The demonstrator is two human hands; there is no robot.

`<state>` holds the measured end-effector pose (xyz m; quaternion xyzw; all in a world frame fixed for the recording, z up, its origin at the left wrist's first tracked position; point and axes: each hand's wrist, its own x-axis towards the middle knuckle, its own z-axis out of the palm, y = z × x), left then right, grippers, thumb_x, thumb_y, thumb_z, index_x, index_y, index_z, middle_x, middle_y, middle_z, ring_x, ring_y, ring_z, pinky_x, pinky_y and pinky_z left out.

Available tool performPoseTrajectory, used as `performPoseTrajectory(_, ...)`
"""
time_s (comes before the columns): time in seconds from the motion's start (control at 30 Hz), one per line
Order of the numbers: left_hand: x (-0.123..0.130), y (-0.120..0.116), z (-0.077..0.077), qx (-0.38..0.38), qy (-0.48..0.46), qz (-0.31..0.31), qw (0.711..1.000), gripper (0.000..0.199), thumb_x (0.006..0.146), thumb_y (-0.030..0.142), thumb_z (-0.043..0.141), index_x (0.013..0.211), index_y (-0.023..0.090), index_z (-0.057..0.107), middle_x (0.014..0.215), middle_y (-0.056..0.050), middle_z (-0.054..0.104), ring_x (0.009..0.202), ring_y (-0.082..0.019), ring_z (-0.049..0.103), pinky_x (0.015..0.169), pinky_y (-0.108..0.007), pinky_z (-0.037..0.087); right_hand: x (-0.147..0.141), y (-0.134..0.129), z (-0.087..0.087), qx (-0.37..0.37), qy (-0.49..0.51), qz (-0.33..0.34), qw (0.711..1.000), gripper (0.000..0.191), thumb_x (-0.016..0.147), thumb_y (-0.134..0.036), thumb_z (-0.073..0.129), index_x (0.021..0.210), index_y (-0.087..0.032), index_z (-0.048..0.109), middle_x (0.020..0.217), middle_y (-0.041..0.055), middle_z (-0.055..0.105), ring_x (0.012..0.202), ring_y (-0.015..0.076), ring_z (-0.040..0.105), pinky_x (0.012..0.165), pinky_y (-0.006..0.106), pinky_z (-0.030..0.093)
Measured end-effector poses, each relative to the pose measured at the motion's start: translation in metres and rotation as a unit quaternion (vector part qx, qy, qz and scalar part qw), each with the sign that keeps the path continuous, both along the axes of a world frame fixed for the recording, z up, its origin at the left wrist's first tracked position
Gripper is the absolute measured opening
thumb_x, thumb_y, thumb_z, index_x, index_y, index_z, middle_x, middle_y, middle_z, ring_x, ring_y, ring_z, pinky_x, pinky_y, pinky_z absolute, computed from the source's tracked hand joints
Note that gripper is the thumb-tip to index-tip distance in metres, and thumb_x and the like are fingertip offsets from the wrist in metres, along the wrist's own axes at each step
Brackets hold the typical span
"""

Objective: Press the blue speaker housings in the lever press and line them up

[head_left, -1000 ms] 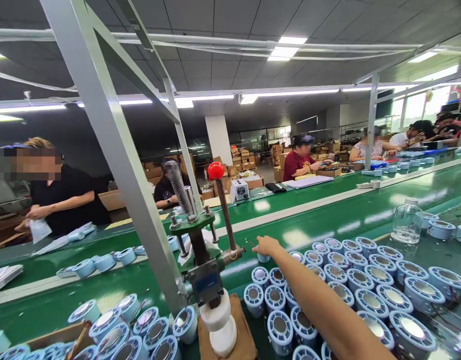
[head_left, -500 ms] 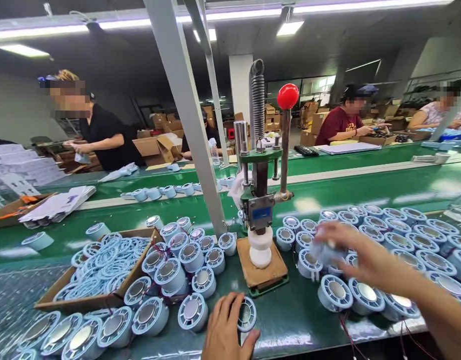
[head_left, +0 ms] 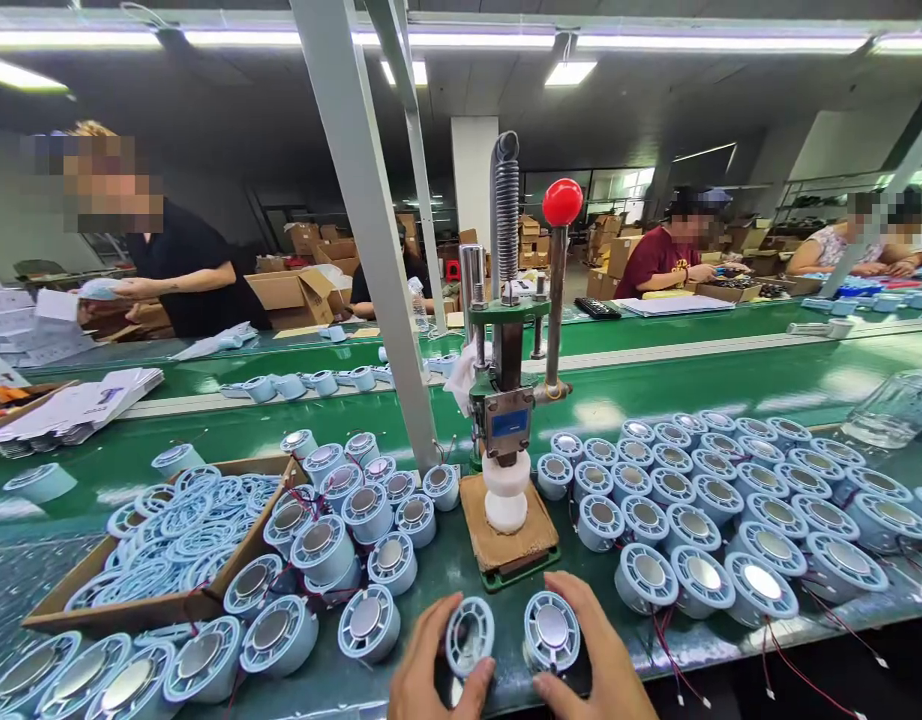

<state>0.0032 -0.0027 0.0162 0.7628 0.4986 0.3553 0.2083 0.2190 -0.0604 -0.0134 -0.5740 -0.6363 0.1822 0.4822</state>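
Observation:
At the bench's front edge, my left hand (head_left: 423, 665) is closed around a light-blue round housing (head_left: 485, 655), fingers on its left side and thumb at its lower front. Its middle looks hollow, without a silver disc. To its right, my right hand (head_left: 607, 660) grips a light-blue round housing with a silver disc (head_left: 552, 630) in its face. The two housings are apart, both facing me. Just behind them stands a hand press (head_left: 507, 425) with a red-knobbed lever (head_left: 557, 290) and a white plunger (head_left: 506, 492) over a brown base board (head_left: 476, 530).
Rows of disc-faced housings (head_left: 697, 525) fill the right, wires hanging over the front edge. More housings (head_left: 322, 548) crowd the left beside a cardboard box of light-blue rings (head_left: 281, 475). A grey post (head_left: 363, 220) rises behind the press. Co-workers sit or stand beyond the green conveyor (head_left: 633, 375).
My right hand has come left and down from the right-hand rows and now holds a disc-faced housing near the press. My left hand keeps its housing. The view has shifted slightly.

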Motion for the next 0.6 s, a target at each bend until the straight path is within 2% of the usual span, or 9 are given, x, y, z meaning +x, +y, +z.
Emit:
performPoseTrajectory(0.07,0.012,-0.004,0.012,0.000,0.008,-0.056,0.998,0.053,0.078,0.024,0.062,0.130,0.021,0.056,0.131,-0.007,0.063,0.117,-0.025,0.062,0.101,-0.037,0.054,-0.018,0.006,-0.018,0.024,0.015,-0.017,0.999,0.066,0.071,-0.017,0.058,0.136,-0.019,0.046,0.136,0.0101,0.055,0.126,0.0227,0.055,0.107,0.031,0.046)
performPoseTrajectory(0.13,0.022,-0.006,0.024,0.007,0.047,-0.116,0.992,0.066,0.072,0.017,0.063,0.136,0.024,0.052,0.134,-0.005,0.061,0.121,-0.024,0.059,0.104,-0.036,0.052,-0.035,0.012,-0.029,0.056,0.039,-0.022,0.997,0.067,0.069,-0.016,0.054,0.135,-0.019,0.046,0.132,0.0086,0.059,0.121,0.0205,0.060,0.103,0.027,0.049)
performPoseTrajectory(0.23,0.031,-0.006,0.030,0.021,0.080,-0.140,0.987,0.074,0.066,0.011,0.062,0.138,0.023,0.051,0.132,-0.005,0.063,0.120,-0.025,0.059,0.103,-0.037,0.052,-0.050,0.018,-0.037,0.069,0.073,-0.042,0.994,0.068,0.070,-0.018,0.053,0.137,-0.018,0.044,0.131,0.0083,0.061,0.118,0.0201,0.062,0.101,0.026,0.050)
performPoseTrajectory(0.37,0.034,-0.007,0.016,0.052,0.054,-0.095,0.993,0.070,0.064,0.011,0.057,0.133,0.021,0.055,0.127,-0.007,0.065,0.115,-0.027,0.060,0.100,-0.042,0.054,-0.052,0.016,-0.042,0.045,0.095,-0.057,0.993,0.067,0.071,-0.024,0.059,0.136,-0.022,0.046,0.132,0.0066,0.062,0.118,0.0225,0.063,0.099,0.027,0.052)
performPoseTrajectory(0.5,0.039,-0.010,-0.002,0.062,0.032,-0.049,0.996,0.065,0.066,0.015,0.053,0.130,0.017,0.056,0.123,-0.009,0.065,0.114,-0.027,0.061,0.098,-0.041,0.054,-0.055,0.013,-0.039,0.027,0.093,-0.074,0.992,0.073,0.072,-0.026,0.064,0.141,-0.023,0.042,0.127,0.0070,0.064,0.114,0.0242,0.065,0.095,0.029,0.055)
performPoseTrajectory(0.6,0.046,-0.018,-0.017,0.051,0.008,-0.022,0.998,0.062,0.071,0.021,0.052,0.133,0.014,0.052,0.125,-0.013,0.063,0.114,-0.028,0.061,0.098,-0.041,0.054,-0.057,0.009,-0.036,0.052,0.055,-0.071,0.995,0.057,0.080,-0.020,0.055,0.137,-0.021,0.050,0.127,0.0093,0.064,0.117,0.0250,0.063,0.097,0.032,0.054)
